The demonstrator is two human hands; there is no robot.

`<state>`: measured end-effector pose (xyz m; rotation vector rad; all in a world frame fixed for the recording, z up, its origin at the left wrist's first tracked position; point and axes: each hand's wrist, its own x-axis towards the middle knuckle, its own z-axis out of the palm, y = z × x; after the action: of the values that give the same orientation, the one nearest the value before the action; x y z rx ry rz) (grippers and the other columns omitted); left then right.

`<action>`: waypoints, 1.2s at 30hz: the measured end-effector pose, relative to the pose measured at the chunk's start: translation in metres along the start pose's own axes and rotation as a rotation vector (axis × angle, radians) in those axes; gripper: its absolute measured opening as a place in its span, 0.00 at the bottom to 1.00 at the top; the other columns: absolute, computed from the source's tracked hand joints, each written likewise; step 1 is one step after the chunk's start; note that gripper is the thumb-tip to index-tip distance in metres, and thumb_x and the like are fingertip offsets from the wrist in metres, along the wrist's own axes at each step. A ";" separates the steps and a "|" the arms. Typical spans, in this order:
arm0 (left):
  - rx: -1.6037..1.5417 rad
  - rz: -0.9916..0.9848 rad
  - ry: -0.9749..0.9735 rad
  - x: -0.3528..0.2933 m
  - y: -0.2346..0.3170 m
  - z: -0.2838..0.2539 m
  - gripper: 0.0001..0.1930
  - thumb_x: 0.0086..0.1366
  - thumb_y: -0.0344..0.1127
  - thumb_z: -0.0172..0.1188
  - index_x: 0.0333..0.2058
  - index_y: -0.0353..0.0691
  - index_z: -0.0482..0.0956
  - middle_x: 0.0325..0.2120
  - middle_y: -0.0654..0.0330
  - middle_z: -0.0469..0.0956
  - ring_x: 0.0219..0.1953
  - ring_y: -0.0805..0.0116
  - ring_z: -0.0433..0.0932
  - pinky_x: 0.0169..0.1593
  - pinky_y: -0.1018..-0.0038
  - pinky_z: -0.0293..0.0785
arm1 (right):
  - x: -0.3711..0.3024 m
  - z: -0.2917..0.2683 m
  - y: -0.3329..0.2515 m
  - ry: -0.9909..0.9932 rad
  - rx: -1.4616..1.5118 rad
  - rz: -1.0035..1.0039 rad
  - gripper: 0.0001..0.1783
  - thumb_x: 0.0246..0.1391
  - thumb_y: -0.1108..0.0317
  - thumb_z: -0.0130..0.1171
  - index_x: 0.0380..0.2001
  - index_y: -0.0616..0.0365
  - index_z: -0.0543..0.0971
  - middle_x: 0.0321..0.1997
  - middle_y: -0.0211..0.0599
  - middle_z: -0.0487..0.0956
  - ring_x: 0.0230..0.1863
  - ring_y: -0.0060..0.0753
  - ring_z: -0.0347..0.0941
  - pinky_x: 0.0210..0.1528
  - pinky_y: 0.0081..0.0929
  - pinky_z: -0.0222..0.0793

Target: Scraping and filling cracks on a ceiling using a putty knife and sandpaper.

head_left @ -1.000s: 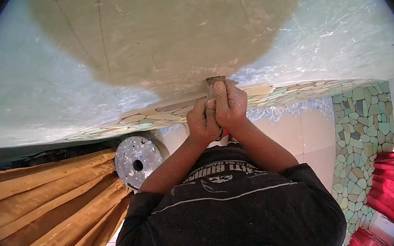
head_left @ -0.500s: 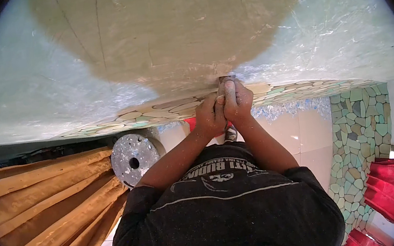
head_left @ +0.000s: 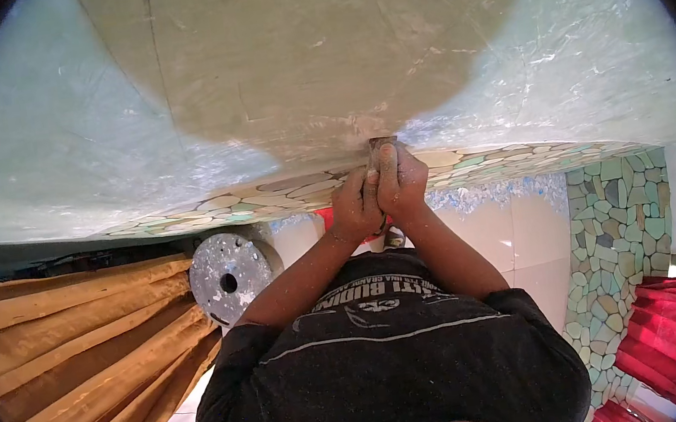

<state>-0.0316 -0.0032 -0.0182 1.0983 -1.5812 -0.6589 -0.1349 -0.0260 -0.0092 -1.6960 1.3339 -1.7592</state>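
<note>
A small flat tool (head_left: pixel 382 140) is held just off the middle of the view, towards 12 o'clock, with its dark edge turned to the pale green wall (head_left: pixel 321 63); it appears to be pressed against the wall, though the exact line of contact is hard to make out. It is gripped by the right hand (head_left: pixel 403 185), closed, with the thumb laid along the tool; the left hand (head_left: pixel 353 209) is closed too, drawn in beside it at 8 o'clock, its thumb against the tool's lower part; most of the tool's body is hidden by both hands, and the finger ends cannot be seen.

The wall is cut off by the dark rim at 12 o'clock and partly covered by a broad shadow; its foot is edged with a stone-patterned band (head_left: pixel 245 198). At 8 o'clock from the hands a speckled grey disc (head_left: pixel 229 277) with a dark hole is partly covered by the left forearm; beyond it an orange curtain (head_left: pixel 92 322) is cropped. Pale chips (head_left: pixel 494 193) are scattered on the floor (head_left: pixel 474 237) at 3 o'clock; red fabric (head_left: pixel 668 323) is cut off at 4 o'clock; a shoe (head_left: pixel 395 239) is mostly hidden below the hands.
</note>
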 end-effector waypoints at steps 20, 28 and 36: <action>0.023 -0.037 -0.055 0.002 0.003 -0.009 0.10 0.71 0.36 0.48 0.37 0.36 0.74 0.23 0.43 0.75 0.24 0.43 0.76 0.27 0.61 0.71 | 0.005 0.005 -0.022 -0.004 -0.017 0.042 0.12 0.64 0.67 0.48 0.31 0.63 0.76 0.22 0.50 0.75 0.23 0.56 0.73 0.25 0.40 0.69; -0.044 0.003 0.017 0.004 0.005 -0.014 0.12 0.72 0.38 0.47 0.34 0.36 0.73 0.21 0.49 0.75 0.22 0.52 0.76 0.28 0.62 0.70 | 0.009 0.006 -0.032 -0.044 -0.024 0.093 0.14 0.65 0.66 0.48 0.27 0.62 0.75 0.21 0.51 0.74 0.22 0.58 0.72 0.24 0.39 0.68; -0.046 -0.001 0.025 0.007 0.010 -0.022 0.09 0.71 0.35 0.48 0.35 0.36 0.72 0.22 0.44 0.75 0.23 0.44 0.77 0.26 0.61 0.70 | 0.013 0.011 -0.042 -0.021 0.003 0.056 0.14 0.65 0.71 0.46 0.25 0.64 0.74 0.20 0.46 0.73 0.19 0.40 0.71 0.21 0.32 0.65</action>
<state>-0.0139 -0.0026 -0.0001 1.0695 -1.5376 -0.6764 -0.1134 -0.0199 0.0303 -1.6543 1.3557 -1.7073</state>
